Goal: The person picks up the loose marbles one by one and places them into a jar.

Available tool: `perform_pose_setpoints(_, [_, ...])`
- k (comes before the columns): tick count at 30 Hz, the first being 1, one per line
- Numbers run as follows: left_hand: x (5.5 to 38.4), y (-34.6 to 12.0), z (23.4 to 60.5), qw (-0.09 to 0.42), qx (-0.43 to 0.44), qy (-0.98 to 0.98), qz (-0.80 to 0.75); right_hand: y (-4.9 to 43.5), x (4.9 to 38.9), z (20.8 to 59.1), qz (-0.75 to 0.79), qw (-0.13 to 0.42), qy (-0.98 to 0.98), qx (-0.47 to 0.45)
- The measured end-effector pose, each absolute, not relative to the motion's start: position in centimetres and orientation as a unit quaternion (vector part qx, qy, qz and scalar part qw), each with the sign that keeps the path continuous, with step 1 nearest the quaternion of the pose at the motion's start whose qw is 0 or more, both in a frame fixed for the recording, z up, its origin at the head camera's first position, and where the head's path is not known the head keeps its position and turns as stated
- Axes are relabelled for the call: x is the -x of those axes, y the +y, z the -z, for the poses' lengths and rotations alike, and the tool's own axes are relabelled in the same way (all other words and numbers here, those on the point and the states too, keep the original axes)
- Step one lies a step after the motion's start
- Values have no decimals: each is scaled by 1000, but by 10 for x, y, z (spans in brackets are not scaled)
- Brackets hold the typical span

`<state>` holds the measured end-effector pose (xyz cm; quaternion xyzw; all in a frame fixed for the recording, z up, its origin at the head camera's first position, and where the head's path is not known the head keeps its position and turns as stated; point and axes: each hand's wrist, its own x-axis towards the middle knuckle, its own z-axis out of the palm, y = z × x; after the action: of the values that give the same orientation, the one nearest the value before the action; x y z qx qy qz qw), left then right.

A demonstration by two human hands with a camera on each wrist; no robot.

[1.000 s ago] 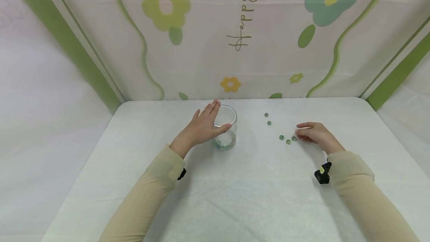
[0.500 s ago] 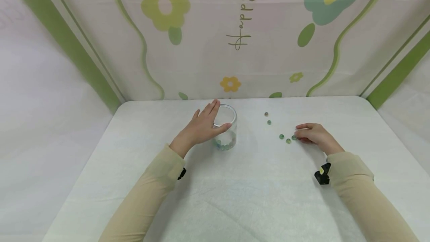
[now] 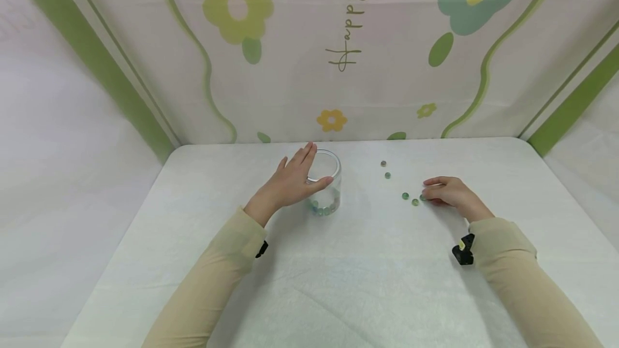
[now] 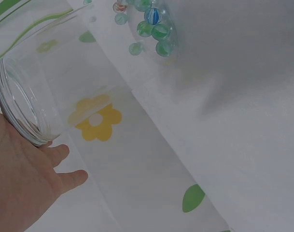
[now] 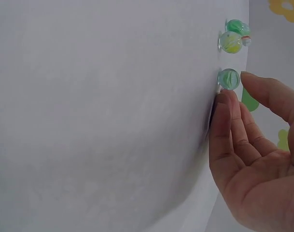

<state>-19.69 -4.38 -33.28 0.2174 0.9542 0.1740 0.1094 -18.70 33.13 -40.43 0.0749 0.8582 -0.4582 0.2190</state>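
Observation:
A clear glass jar [image 3: 337, 184] stands upright on the table, with several glass marbles [image 4: 160, 32] at its bottom. My left hand [image 3: 292, 181] rests against the jar's rim, fingers straight and thumb stretched across the near side. On the right, my right hand [image 3: 452, 192] reaches down to a green-swirled marble [image 5: 229, 79]. Its thumb and fingertips stand on either side of that marble, close to it; whether they touch it I cannot tell. Just left of it lie a green marble [image 3: 405, 196] and a yellow-green marble [image 3: 415, 202].
Farther back on the white-covered table [image 3: 309, 283] lie two more marbles, a dark one [image 3: 383, 164] and a green one [image 3: 388, 175]. A flower-printed cloth [image 3: 290, 69] hangs behind the table's rear edge.
My right hand has shifted slightly left, so its fingertips now partly cover the nearest marble. The left hand and the jar have stayed in place.

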Motion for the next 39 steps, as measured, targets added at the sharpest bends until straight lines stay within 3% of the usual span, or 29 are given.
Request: perform_pose_setpoints(39, [198,-44,334,112,-221,953,-177,325,190,403,427,210,877,-75])
